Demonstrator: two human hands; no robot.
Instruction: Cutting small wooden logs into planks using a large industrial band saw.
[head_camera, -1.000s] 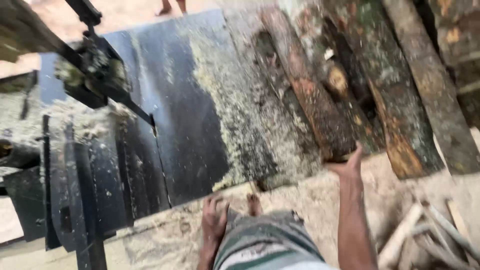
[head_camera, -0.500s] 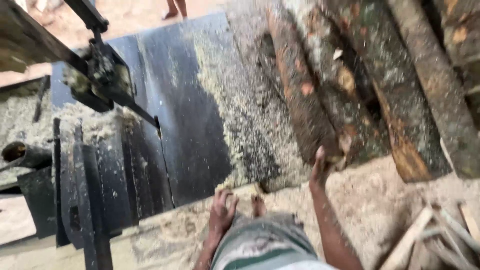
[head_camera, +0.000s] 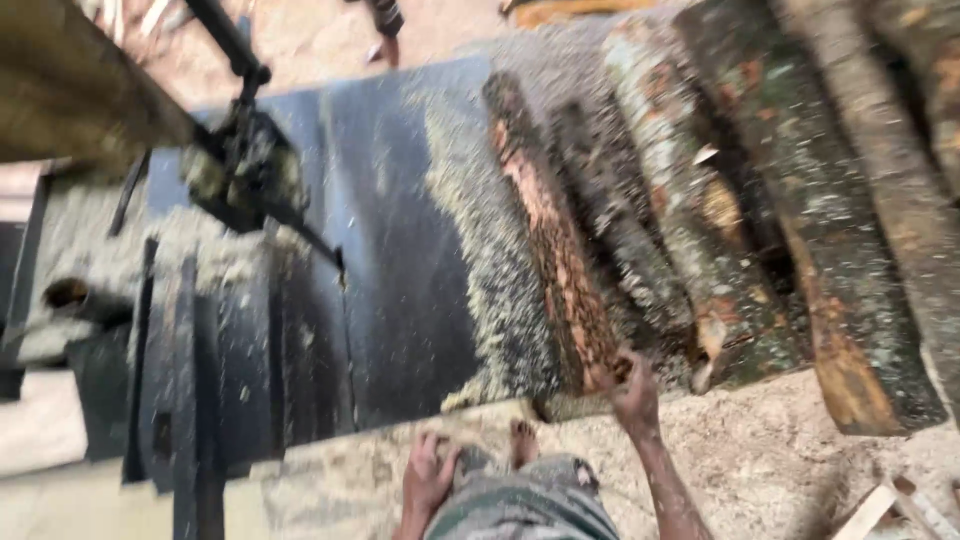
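Nearest to us, our left hand (head_camera: 427, 478) rests low by the sawdust-strewn pale bench edge (head_camera: 330, 480), fingers spread flat and holding nothing.

Our right hand (head_camera: 632, 392) reaches up to the near end of the reddish-brown, bark-covered round log (head_camera: 555, 250). The fingers curl against the cut end, but motion blur keeps us from telling whether they grasp it or only touch it.

The log lies on the dark flat metal saw table (head_camera: 400, 250), its near end at the table's front edge and just beside a band of pale sawdust (head_camera: 490, 270). Its long axis runs away from us and leans a little to the left, far end pointing up and left.

We judge it heavy, stiff and rough. The flaking bark may crumble under the fingers, and the sawdust beneath could let it slide. The cut end, or a hold under it near the front edge, looks the soundest place to grip.

To its right, touching or nearly so, lie several grey-green mossy logs (head_camera: 690, 220) and a brown split slab (head_camera: 840, 330), all roughly parallel.

Further off to the left stands the dark metal saw guide assembly (head_camera: 245, 170), dusted with sawdust. Beyond the table is sandy ground (head_camera: 300, 40).
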